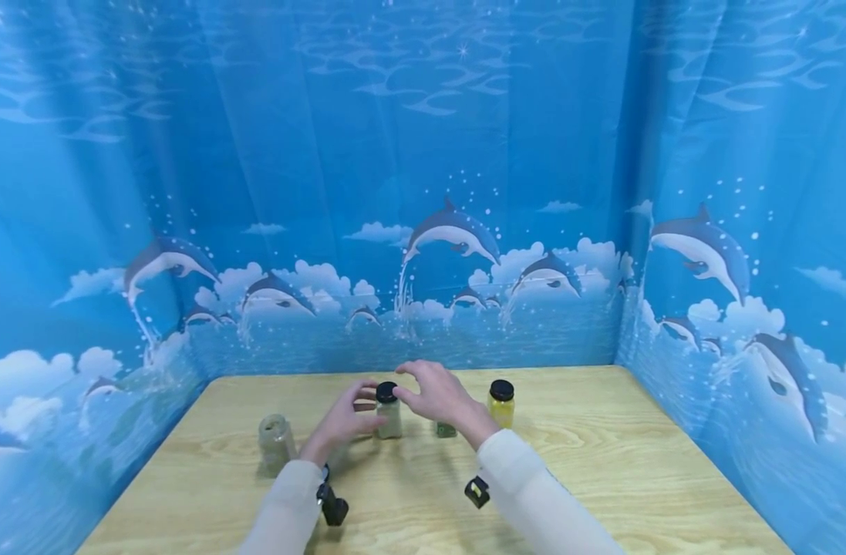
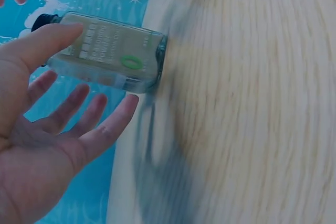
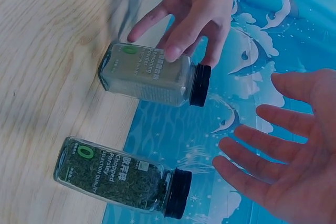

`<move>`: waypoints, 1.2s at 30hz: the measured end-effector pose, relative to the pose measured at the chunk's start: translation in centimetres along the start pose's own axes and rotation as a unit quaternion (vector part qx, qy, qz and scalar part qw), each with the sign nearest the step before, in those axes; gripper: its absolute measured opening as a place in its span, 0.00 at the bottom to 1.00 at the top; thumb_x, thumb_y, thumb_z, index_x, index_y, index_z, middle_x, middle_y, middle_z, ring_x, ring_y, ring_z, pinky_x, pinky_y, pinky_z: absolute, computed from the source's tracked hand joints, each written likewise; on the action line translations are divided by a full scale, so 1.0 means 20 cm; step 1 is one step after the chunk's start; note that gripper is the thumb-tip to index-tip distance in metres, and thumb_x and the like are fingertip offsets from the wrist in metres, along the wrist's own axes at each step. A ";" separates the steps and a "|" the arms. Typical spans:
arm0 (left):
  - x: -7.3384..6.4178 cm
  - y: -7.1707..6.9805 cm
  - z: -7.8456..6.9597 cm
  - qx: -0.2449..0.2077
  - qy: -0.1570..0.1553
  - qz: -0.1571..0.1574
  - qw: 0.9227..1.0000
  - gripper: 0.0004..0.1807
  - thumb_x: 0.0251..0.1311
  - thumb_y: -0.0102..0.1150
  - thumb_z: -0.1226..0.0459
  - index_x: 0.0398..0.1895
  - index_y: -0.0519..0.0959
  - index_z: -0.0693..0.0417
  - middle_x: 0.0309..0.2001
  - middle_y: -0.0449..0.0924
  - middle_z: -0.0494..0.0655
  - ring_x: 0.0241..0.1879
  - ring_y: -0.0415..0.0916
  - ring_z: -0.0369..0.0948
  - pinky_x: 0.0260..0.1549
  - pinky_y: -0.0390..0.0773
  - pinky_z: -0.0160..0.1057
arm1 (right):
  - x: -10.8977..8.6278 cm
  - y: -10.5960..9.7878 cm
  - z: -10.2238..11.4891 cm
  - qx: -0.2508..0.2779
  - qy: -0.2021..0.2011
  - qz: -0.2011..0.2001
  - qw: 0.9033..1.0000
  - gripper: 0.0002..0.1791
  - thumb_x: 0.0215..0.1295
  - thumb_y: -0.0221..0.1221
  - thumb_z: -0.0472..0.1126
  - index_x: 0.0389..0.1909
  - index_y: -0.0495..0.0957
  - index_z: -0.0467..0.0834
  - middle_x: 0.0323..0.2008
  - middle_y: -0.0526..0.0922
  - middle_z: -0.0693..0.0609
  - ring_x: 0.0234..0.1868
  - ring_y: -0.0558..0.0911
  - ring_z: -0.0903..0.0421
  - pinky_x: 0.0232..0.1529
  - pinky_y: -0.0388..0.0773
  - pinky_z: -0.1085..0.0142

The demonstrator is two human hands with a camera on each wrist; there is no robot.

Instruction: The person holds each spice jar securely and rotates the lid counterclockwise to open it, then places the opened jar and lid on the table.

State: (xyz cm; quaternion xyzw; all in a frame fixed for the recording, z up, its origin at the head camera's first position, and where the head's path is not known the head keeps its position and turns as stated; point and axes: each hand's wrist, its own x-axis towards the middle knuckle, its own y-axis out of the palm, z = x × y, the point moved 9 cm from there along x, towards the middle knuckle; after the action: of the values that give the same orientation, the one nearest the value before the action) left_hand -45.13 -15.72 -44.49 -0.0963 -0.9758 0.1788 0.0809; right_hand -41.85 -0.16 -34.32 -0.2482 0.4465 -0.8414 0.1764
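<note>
Between the left hand (image 1: pixel 346 420) and the right hand (image 1: pixel 439 395), a black-lidded square glass jar of beige seasoning powder (image 1: pixel 391 422) stands upright. About that jar the left hand's thumb and fingers spread loosely, contact impossible to tell; right of it, the right hand's splayed fingers hold nothing, near a black-lidded glass jar of chopped green parsley (image 3: pixel 113 174).
</note>
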 end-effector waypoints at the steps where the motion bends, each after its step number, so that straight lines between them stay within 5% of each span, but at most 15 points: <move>1: 0.00 0.01 0.00 -0.008 -0.002 0.002 1.000 0.37 0.59 0.73 0.67 0.71 0.67 0.59 0.67 0.72 0.69 0.64 0.74 0.64 0.54 0.86 0.55 | 0.00 0.00 0.00 0.000 0.001 0.000 1.000 0.23 0.76 0.58 0.48 0.66 0.77 0.43 0.65 0.81 0.44 0.67 0.78 0.43 0.67 0.78 0.45; 12: 0.01 0.05 0.06 -0.050 -0.039 0.014 0.998 0.31 0.60 0.73 0.64 0.66 0.72 0.57 0.65 0.74 0.69 0.59 0.80 0.59 0.43 0.90 0.50 | -0.01 0.01 0.00 -0.008 -0.001 0.001 1.000 0.23 0.75 0.59 0.47 0.66 0.76 0.42 0.66 0.80 0.44 0.67 0.79 0.43 0.65 0.80 0.45; 21: -0.03 0.08 0.03 -0.064 -0.035 0.046 0.996 0.25 0.54 0.78 0.66 0.50 0.75 0.61 0.59 0.79 0.64 0.49 0.86 0.48 0.37 0.91 0.49 | -0.03 0.01 -0.03 -0.010 -0.002 -0.002 1.000 0.23 0.75 0.59 0.47 0.66 0.76 0.44 0.67 0.80 0.45 0.67 0.79 0.43 0.67 0.78 0.45; 36: -0.11 0.16 0.04 -0.096 -0.045 0.048 0.993 0.29 0.58 0.76 0.59 0.61 0.77 0.53 0.62 0.77 0.62 0.55 0.83 0.49 0.42 0.90 0.49 | -0.11 -0.01 -0.04 -0.014 -0.011 -0.005 1.000 0.22 0.75 0.59 0.46 0.65 0.77 0.42 0.64 0.82 0.44 0.59 0.84 0.44 0.60 0.83 0.48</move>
State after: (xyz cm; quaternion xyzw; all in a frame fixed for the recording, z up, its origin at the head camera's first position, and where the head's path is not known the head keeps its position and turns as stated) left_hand -42.59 -13.60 -46.62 -0.1424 -0.9854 0.0919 0.0189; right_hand -40.60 1.59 -35.09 -0.2624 0.4548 -0.8332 0.1736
